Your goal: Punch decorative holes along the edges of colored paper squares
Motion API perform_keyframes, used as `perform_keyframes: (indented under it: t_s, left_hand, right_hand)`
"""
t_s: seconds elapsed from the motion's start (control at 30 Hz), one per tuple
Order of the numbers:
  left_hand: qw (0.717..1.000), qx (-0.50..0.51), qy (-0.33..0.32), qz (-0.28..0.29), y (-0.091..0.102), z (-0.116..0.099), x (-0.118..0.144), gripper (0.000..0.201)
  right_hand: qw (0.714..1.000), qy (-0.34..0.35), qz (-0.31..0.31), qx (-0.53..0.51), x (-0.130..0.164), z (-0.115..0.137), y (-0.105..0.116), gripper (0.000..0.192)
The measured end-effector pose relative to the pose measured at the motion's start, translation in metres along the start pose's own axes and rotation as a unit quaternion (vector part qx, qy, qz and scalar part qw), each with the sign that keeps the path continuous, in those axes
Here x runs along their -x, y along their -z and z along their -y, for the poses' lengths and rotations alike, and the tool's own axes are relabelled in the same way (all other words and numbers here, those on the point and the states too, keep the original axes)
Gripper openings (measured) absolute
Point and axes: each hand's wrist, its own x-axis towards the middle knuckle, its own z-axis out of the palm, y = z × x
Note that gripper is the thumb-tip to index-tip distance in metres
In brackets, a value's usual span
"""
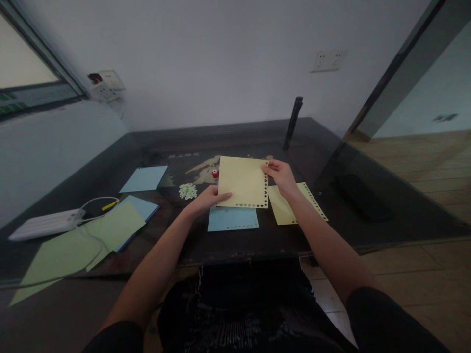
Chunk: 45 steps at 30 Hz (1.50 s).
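Over the dark, glossy desk (221, 251), we are holding up a pale-yellow, rectangular paper sheet (243, 181), our left hand (208, 198) and right hand (282, 175) pinching its opposite edges between thumb and fingers; if we are pulling unevenly, we are risking a tear along its hole-punched right border.

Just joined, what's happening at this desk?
A person holds a pale yellow sheet in both hands: the left hand at its lower left corner, the right hand near its upper right. Shaped holes line its right and bottom edges. It partly covers a blue sheet with holes along its near edge. Another punched yellow sheet lies to the right, and a pile of small paper bits to the left.
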Motion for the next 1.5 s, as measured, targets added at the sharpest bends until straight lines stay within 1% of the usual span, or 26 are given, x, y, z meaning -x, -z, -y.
perform_keyframes:
  t_s: [0.1, 0.17, 0.37, 0.5, 0.6, 0.7, 0.97, 1.1, 1.37, 1.5]
  left_hand:
    - [0.999, -0.033, -0.004, 0.005, 0.000, -0.001, 0.001, 0.028]
    - [0.999, -0.047, -0.008, -0.002, 0.000, -0.002, 0.000, 0.028]
    - [0.998, -0.039, -0.015, -0.052, 0.000, -0.002, -0.003, 0.029]
    - [0.994, -0.028, -0.042, -0.092, 0.002, 0.001, -0.006, 0.030]
    - [0.991, -0.039, -0.062, -0.113, 0.004, 0.003, -0.008, 0.031]
    - [0.988, -0.051, -0.076, -0.123, 0.004, 0.002, -0.008, 0.030]
    - [0.989, -0.105, -0.070, -0.083, 0.003, -0.002, -0.004, 0.030]
    - [0.986, -0.136, -0.065, -0.064, 0.004, -0.001, -0.006, 0.032]
    - [0.988, -0.130, -0.075, -0.026, 0.000, -0.006, -0.003, 0.031]
    - [0.987, -0.138, -0.075, -0.013, 0.001, -0.004, -0.003, 0.032]
  right_hand:
    - [1.000, 0.008, 0.002, -0.001, 0.000, 0.000, -0.001, 0.030]
    - [1.000, 0.009, 0.008, -0.011, 0.000, 0.000, -0.001, 0.030]
    - [0.998, -0.025, 0.058, 0.011, 0.005, 0.003, -0.004, 0.034]
    - [0.995, -0.052, 0.088, 0.007, 0.009, 0.004, -0.008, 0.035]
    - [0.993, -0.052, 0.104, 0.018, 0.010, 0.005, -0.010, 0.031]
    - [0.993, -0.041, 0.101, 0.034, 0.010, 0.005, -0.010, 0.029]
    - [0.995, -0.001, 0.081, 0.049, 0.009, 0.005, -0.009, 0.027]
    - [0.996, 0.004, 0.076, 0.038, 0.009, 0.006, -0.009, 0.026]
    - [0.997, 0.008, 0.068, 0.023, 0.008, 0.002, -0.009, 0.024]
    - [0.998, 0.008, 0.057, 0.023, 0.007, 0.001, -0.009, 0.025]
